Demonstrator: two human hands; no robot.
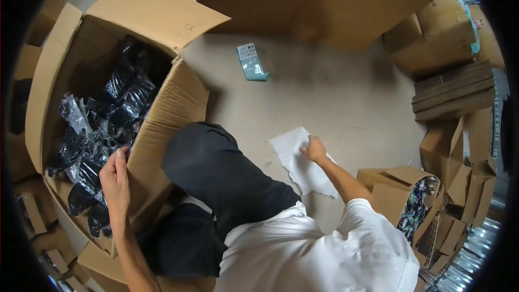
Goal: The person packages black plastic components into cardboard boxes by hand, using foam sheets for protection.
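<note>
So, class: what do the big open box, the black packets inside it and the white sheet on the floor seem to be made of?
Big open box: corrugated cardboard, matte brown, with fluted edges on its flaps.
Black packets: likely thin plastic film, glossy and crinkled.
White sheet: probably paper, matte, with a ragged torn edge.

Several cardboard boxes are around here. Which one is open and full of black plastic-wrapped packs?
The large cardboard box on the person's left, flaps open. The left hand rests at its rim over the black wrapped packs; the others hold none.

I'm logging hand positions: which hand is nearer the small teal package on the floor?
Right. The right hand rests on the white paper sheet just below the teal package; the left hand is farther, at the cardboard box rim.
</note>
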